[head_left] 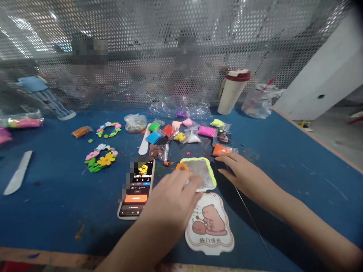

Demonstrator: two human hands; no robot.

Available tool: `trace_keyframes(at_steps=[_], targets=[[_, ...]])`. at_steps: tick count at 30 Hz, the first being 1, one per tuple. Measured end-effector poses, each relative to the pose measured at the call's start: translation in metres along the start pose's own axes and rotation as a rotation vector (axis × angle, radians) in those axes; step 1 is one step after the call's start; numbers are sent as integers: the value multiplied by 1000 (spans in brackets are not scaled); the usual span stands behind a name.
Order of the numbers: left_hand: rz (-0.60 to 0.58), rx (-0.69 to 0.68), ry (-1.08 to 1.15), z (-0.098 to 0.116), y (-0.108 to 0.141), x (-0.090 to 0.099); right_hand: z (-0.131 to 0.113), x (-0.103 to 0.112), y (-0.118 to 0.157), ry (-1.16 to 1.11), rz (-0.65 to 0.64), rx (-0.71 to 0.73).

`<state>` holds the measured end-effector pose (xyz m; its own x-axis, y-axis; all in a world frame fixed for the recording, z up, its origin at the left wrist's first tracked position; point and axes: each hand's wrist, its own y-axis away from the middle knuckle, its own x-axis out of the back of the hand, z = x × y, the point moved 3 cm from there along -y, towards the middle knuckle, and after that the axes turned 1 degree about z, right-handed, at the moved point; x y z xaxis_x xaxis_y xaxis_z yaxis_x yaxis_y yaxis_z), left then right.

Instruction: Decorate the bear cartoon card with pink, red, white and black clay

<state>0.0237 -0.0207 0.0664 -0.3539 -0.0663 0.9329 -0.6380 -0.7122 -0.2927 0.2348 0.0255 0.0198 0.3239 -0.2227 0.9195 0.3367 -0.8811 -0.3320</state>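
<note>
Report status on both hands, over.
Left hand over green-rimmed clear plastic sheet, blurred. Right hand at its edge, near orange clay packet. Phone beside left hand.

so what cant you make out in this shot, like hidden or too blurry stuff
Head view:
phone: a pixelated patch hides part of its screen
left hand: motion blur; whether it holds anything cannot be told
green-rimmed clear piece: the left hand hides its lower left corner
perforated metal screen: pixelated patches hide what lies behind it

The phone screen is partly pixelated. The left hand hides part of a green-rimmed tray. The left edge cuts off pink clay.
</note>
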Motion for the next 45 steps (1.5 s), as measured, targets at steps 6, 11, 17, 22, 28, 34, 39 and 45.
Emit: trace_keyframes(at_steps=[6, 11, 17, 22, 28, 34, 39, 45], targets=[[-81, 234, -269, -24, -4, -13, -24, -6, -6, -64, -2, 109], [-44, 382, -311, -26, 0, -36, -50, -18, -6, -56, -48, 170], [-100, 343, -308, -22, 1, -52, -64, -30, -6, -58, -97, 243], [-121, 349, -316, -24, 0, -52, -61, -32, -5, -49, -125, 269], [-116, 341, -298, -25, -1, -55, -62, -35, -6, -19, -150, 264], [-73, 302, -267, -30, 3, -54, -49, -14, -7, 78, -166, 111], [145, 186, -118, -20, 15, -37, -16, 11, 33, 265, -261, -207], [248, 212, 73, -3, 18, -22, -19, 7, 69, 348, -434, -325]])
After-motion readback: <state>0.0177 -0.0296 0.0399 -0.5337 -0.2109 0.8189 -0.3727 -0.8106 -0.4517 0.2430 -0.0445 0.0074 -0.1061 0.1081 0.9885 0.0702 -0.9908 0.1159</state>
